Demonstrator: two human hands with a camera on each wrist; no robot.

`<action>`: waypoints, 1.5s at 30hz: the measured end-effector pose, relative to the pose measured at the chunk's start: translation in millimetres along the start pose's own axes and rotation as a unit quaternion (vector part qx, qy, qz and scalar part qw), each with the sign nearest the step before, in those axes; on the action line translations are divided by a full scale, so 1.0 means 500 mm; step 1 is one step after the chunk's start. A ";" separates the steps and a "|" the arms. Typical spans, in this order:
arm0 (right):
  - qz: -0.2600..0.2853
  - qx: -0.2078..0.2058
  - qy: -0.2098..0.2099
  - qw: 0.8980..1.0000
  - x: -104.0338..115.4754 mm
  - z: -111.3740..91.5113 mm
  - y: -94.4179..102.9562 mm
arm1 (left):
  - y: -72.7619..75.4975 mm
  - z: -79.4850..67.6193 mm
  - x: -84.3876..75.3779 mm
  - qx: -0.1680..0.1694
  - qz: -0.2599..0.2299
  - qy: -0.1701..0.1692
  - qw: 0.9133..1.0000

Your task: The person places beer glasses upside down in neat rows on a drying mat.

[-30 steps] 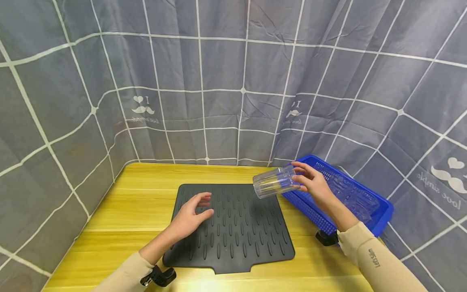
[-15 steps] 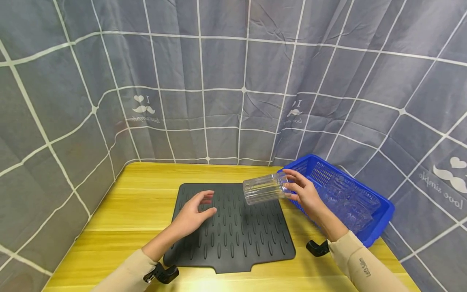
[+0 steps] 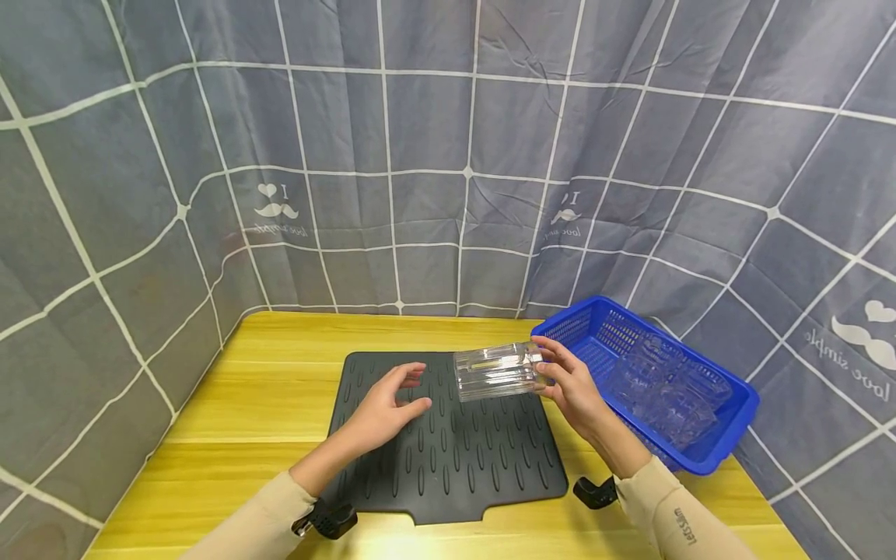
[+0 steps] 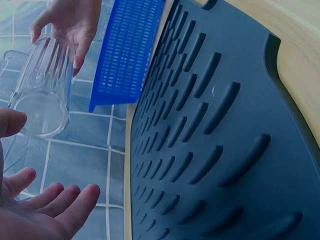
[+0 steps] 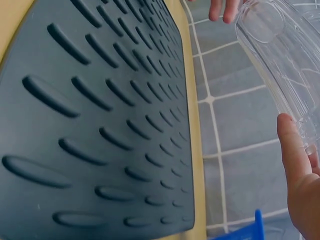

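A clear ribbed cup (image 3: 495, 372) lies sideways in the air above the dark ridged mat (image 3: 448, 459), one end facing left. My right hand (image 3: 574, 389) grips it by its right end, thumb and fingers on either side, as the right wrist view also shows around the cup (image 5: 275, 55). In the left wrist view, a clear curved piece beside the cup (image 4: 45, 90) looks like a handle, though I cannot tell for sure. My left hand (image 3: 383, 404) hovers over the mat's left half, fingers spread and holding nothing, a short gap from the cup.
At the right a blue perforated basket (image 3: 731, 435) holds several clear cups (image 3: 672, 389). Mat and basket are on a yellow wood-grain table (image 3: 259, 404). A grey checked curtain (image 3: 427, 194) surrounds the table's back and sides.
My right hand has carried the cup left and slightly down, away from the basket to over the mat. My left hand has shifted a little to the right, towards the cup.
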State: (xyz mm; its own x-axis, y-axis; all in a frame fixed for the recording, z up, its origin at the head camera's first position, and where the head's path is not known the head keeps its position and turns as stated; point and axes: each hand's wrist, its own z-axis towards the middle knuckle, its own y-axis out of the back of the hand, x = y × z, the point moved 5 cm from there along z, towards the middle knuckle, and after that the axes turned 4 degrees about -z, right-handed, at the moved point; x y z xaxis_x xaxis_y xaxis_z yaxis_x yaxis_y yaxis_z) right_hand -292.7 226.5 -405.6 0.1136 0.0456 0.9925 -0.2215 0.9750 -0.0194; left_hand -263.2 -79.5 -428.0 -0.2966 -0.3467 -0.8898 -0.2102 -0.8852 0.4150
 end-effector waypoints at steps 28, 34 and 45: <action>0.040 -0.014 -0.030 0.999 -0.066 -0.003 -0.073 | -0.018 0.013 0.002 0.013 -0.075 -0.018 0.997; 0.059 -0.013 -0.037 0.997 -0.072 0.001 -0.084 | -0.016 0.013 0.006 0.017 -0.082 -0.009 0.996; 0.053 0.017 -0.044 0.997 -0.080 0.005 -0.096 | -0.008 0.013 0.010 0.001 -0.094 0.001 0.996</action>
State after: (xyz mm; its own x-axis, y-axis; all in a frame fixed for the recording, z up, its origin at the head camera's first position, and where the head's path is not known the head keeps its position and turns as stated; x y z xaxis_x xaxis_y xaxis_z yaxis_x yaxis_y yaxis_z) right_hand -289.2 177.5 -443.9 0.0030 0.1267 0.9919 -0.2609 0.9577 -0.1215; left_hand -269.7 -75.7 -433.0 -0.2499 -0.1763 -0.9521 -0.2634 -0.9338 0.2421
